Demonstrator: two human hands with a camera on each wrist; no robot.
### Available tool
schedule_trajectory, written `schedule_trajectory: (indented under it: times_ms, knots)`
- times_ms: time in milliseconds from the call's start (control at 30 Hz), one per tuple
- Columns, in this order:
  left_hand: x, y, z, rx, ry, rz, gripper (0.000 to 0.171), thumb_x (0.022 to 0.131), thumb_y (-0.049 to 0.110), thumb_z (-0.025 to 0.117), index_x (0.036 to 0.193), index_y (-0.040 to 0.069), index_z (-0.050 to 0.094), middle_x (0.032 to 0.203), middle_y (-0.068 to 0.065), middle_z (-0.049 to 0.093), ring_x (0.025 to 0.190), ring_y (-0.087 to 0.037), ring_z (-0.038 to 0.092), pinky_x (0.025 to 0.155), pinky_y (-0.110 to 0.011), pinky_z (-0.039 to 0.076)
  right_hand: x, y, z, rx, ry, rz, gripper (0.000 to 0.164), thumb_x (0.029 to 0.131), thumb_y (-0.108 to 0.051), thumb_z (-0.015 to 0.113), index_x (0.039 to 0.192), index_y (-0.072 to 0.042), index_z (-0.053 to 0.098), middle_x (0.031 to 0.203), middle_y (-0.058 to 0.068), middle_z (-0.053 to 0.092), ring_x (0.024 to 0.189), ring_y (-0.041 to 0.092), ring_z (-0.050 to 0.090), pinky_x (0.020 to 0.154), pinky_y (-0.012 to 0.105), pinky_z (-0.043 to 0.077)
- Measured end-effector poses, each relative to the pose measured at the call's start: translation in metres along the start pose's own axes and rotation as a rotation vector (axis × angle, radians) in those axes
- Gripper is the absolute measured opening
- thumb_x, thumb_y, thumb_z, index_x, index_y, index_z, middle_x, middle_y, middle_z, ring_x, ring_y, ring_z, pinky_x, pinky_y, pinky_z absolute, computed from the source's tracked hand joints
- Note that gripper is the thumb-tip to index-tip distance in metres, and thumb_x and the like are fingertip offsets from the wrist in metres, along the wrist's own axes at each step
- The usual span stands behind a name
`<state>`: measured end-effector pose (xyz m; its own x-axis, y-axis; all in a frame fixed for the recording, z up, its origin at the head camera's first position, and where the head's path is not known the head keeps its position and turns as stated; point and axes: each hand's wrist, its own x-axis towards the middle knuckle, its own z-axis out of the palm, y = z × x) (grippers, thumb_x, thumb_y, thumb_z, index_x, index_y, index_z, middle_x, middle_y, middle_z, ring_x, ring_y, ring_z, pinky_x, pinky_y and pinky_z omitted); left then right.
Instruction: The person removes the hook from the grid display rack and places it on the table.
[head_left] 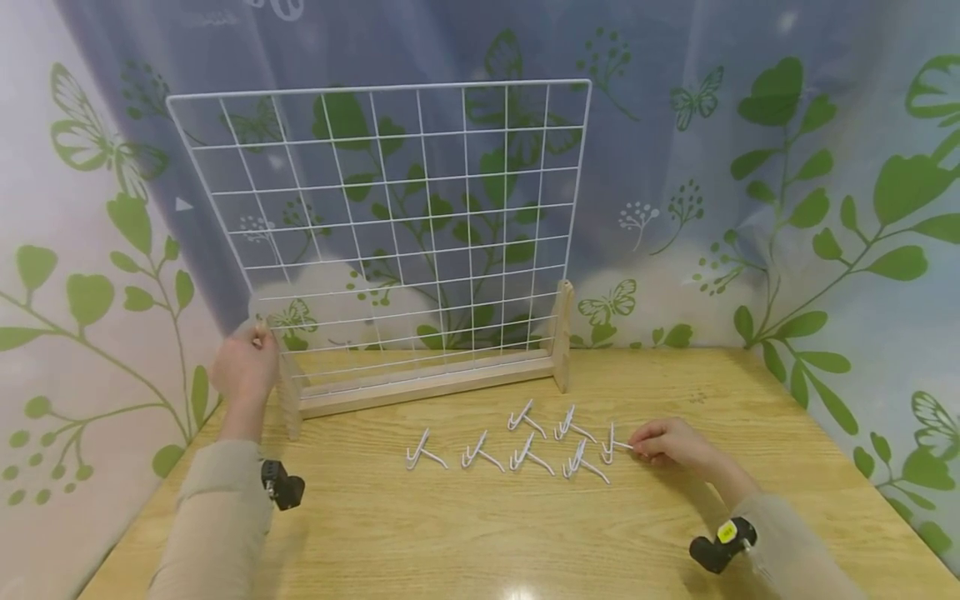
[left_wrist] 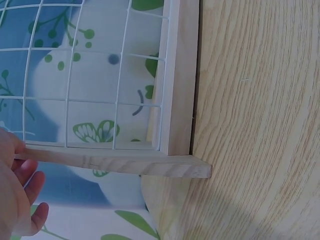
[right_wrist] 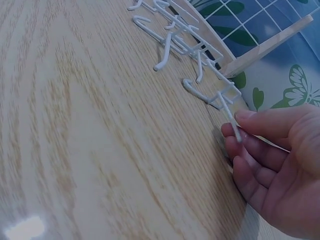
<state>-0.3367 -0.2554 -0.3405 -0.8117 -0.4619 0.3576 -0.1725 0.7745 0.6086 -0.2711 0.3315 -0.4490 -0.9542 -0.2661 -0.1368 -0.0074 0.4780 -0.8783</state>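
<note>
A white wire grid panel (head_left: 375,88) stands upright in a wooden stand (head_left: 427,388) on the table. My left hand (head_left: 246,367) pinches the top of the stand's left wooden post (left_wrist: 150,166), beside the grid's edge. In the left wrist view its other fingers (left_wrist: 35,187) are loosely bent, off the wood. Right of the stand, my right hand (head_left: 678,443) pinches the straight arm of a white wire hook (right_wrist: 231,116) between thumb and fingertips. That hook is at the right end of a group of similar white hooks (head_left: 528,454) lying on the table.
The wooden table (head_left: 450,533) has its right edge beside a patterned curtain (head_left: 847,167), which also hangs behind the grid. The stand's right post (head_left: 562,342) rises just behind the hooks. A small black camera (head_left: 283,485) is strapped to the left wrist.
</note>
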Motion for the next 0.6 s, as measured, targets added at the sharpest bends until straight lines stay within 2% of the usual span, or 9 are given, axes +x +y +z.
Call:
schedule_trajectory:
  times_ms: [167,267,300,400,500,600]
  knots:
    - [0.0,0.0,-0.001,0.026,-0.029,-0.014,0.045,0.096,0.036,0.036,0.1,0.002,0.065,0.103,-0.02,0.066,0.091,-0.041,0.059,0.075,-0.05,0.04,0.0,0.0,-0.002,0.028,0.018,0.021,0.032,0.087,-0.009,0.062,0.107,0.015,0.058,0.086,0.0,0.065,0.074,0.01,0.059,0.066,0.027,0.051]
    - [-0.001,0.002,-0.003,0.042,-0.048,-0.037,0.051,0.096,0.04,0.033,0.105,0.0,0.063,0.108,-0.022,0.064,0.093,-0.041,0.059,0.076,-0.05,0.041,-0.002,-0.001,-0.005,0.053,0.019,0.027,0.034,0.088,-0.009,0.06,0.11,0.017,0.054,0.091,0.005,0.067,0.077,0.011,0.062,0.068,0.029,0.052]
    - [-0.001,0.003,-0.003,0.043,-0.045,-0.04,0.052,0.096,0.04,0.033,0.105,-0.001,0.063,0.108,-0.023,0.064,0.092,-0.041,0.059,0.074,-0.049,0.042,-0.003,-0.002,-0.006,0.057,0.019,0.028,0.035,0.089,-0.008,0.059,0.111,0.018,0.053,0.092,0.007,0.068,0.077,0.012,0.062,0.068,0.029,0.052]
    - [-0.001,0.006,-0.004,0.0,-0.023,-0.04,0.047,0.095,0.039,0.035,0.09,0.001,0.06,0.093,-0.021,0.065,0.081,-0.037,0.059,0.064,-0.043,0.041,-0.005,-0.005,-0.009,0.03,0.037,0.028,0.035,0.091,-0.009,0.055,0.113,0.018,0.052,0.096,0.012,0.068,0.079,0.014,0.062,0.068,0.031,0.052]
    - [-0.003,0.012,-0.003,-0.041,0.0,-0.009,0.037,0.093,0.033,0.039,0.081,0.004,0.058,0.084,-0.016,0.061,0.075,-0.033,0.056,0.06,-0.038,0.039,-0.006,-0.01,-0.012,-0.017,0.059,0.031,0.036,0.092,-0.011,0.053,0.114,0.017,0.052,0.1,0.019,0.067,0.082,0.015,0.061,0.069,0.032,0.051]
    - [-0.008,0.021,-0.001,-0.058,0.007,0.055,0.034,0.093,0.029,0.043,0.084,0.001,0.061,0.088,-0.018,0.061,0.081,-0.035,0.056,0.07,-0.044,0.042,-0.006,-0.016,-0.016,-0.038,0.061,0.02,0.039,0.094,-0.014,0.052,0.117,0.017,0.05,0.102,0.022,0.066,0.085,0.02,0.063,0.072,0.034,0.053]
